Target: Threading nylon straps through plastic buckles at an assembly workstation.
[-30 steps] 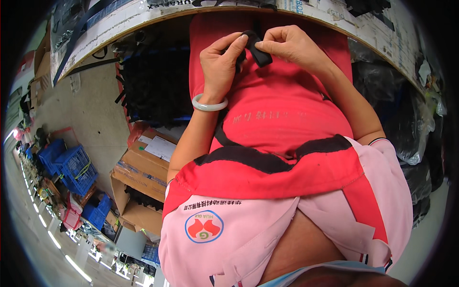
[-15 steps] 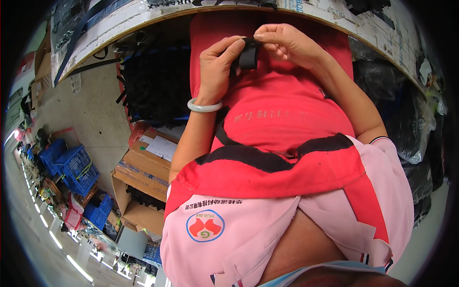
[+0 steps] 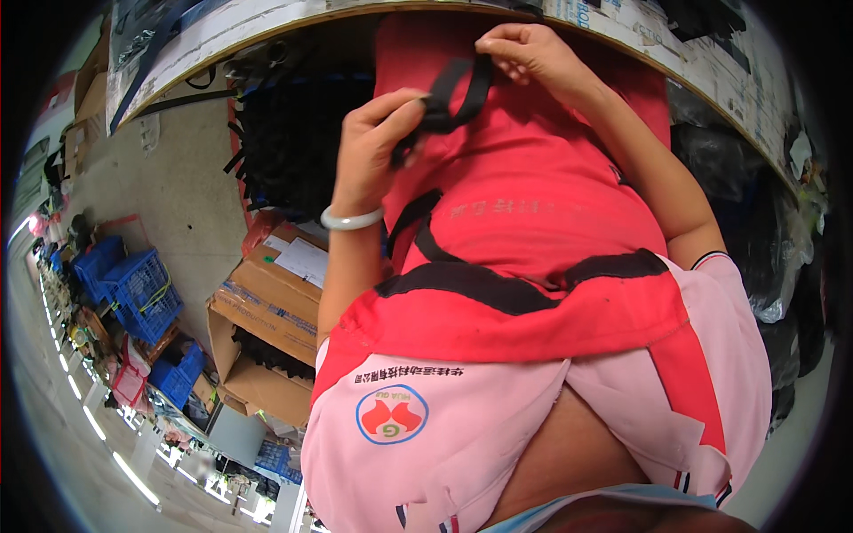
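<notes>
My left hand (image 3: 378, 147), with a pale bangle (image 3: 353, 218) on its wrist, grips a black webbing strap (image 3: 477, 93) between thumb and fingers. The strap curves in an open loop above my red apron (image 3: 524, 169). Higher up and to the right, my right hand (image 3: 542, 64) pinches the strap's upper part between thumb and fingertips. Its other fingers are curled in. Part of the strap hangs below my left hand, where it is blurred.
A worktable edge (image 3: 258, 49) curves across the top, just beyond my hands. A heap of black pieces (image 3: 298, 142) lies under it at left. An open cardboard box (image 3: 267, 311) and blue crates (image 3: 147, 293) stand on the left. Plastic-wrapped black bundles (image 3: 755, 240) are at right.
My left hand has moved left and down, away from my right hand, which rose slightly. The strap between them has opened from a small fold into a wider loop.
</notes>
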Available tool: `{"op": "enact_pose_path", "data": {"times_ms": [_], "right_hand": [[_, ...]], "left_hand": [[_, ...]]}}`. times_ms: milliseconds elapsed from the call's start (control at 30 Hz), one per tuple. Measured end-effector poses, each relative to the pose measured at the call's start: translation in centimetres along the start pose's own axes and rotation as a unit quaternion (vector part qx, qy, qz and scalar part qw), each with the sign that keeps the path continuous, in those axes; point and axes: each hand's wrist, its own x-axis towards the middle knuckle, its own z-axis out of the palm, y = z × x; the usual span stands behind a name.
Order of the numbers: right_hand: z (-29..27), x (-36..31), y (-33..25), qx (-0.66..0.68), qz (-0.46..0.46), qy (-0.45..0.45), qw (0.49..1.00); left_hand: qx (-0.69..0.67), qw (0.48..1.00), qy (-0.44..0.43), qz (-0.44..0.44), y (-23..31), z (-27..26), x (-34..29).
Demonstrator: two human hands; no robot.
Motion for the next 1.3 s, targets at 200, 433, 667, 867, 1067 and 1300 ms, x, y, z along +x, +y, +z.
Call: {"op": "enact_pose_path", "data": {"times_ms": [200, 433, 667, 867, 1067, 1300], "right_hand": [[-0.5, -0.6, 1.3, -0.047, -0.002, -0.015, 0.999], [5.2, -2.0, -1.3, -0.101, -0.002, -0.168, 0.981], [4.2, -2.4, -1.0, -0.037, 0.057, -0.098, 0.993], [2.3, -2.5, -1.0, 0.104, 0.066, -0.089, 0.988], [1.0, -2.8, -0.9, 0.125, 0.07, -0.127, 0.982], [-0.2, -3.4, -0.3, 0.265, 0.172, -0.271, 0.909]], "left_hand": [[0.283, 0.896, 0.318, 0.127, 2.9, -9.8, -5.1], [0.147, 0.956, 0.223, 0.121, -0.3, -3.4, -2.2], [0.046, 0.985, 0.097, 0.135, -3.6, 2.3, 2.4], [-0.198, 0.977, 0.038, -0.063, -3.6, -0.8, 3.4], [0.03, 0.999, -0.016, -0.004, -2.7, 1.2, 3.4], [-0.028, 0.968, -0.226, -0.105, -1.5, 2.4, 4.6]]}}
